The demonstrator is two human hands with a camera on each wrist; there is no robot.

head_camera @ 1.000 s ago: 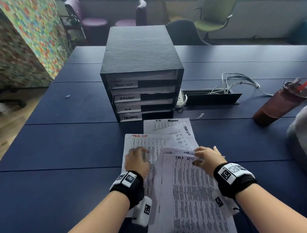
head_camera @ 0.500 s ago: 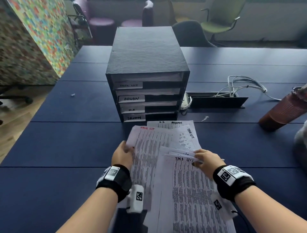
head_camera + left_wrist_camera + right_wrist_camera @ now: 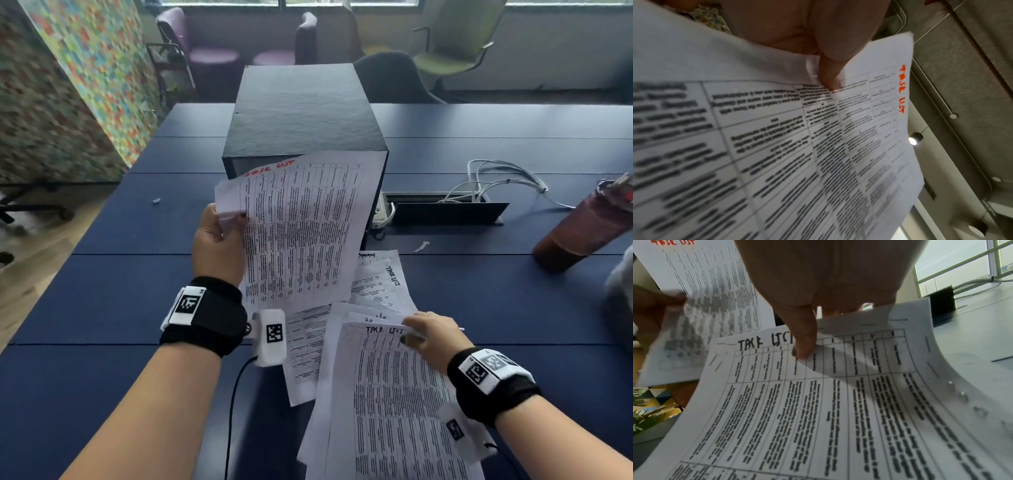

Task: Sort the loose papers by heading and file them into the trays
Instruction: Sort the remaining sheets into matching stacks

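My left hand (image 3: pixel 222 236) pinches the left edge of a printed sheet headed "TASK LIST" in red (image 3: pixel 301 229) and holds it up in front of the black tray cabinet (image 3: pixel 301 116), hiding the tray fronts. In the left wrist view the thumb (image 3: pixel 828 78) presses on that red-headed sheet (image 3: pixel 859 129). My right hand (image 3: pixel 431 337) pinches the top edge of another sheet headed "TASK LIST" in black (image 3: pixel 394 404), with its thumb (image 3: pixel 803 340) on that black-headed sheet (image 3: pixel 818 402). More loose papers (image 3: pixel 380 281) lie fanned on the blue table (image 3: pixel 102 301) between the hands.
A dark red bottle (image 3: pixel 582 226) stands at the right. White cables (image 3: pixel 496 178) run into an open cable box (image 3: pixel 445 209) behind the papers. Chairs (image 3: pixel 455 44) stand beyond the table's far edge and a colourful panel (image 3: pixel 89 68) at the left.
My left hand has taken the red-headed sheet by its left edge and lifted it off the table up in front of the cabinet. My right hand has stayed on the black-headed sheet.
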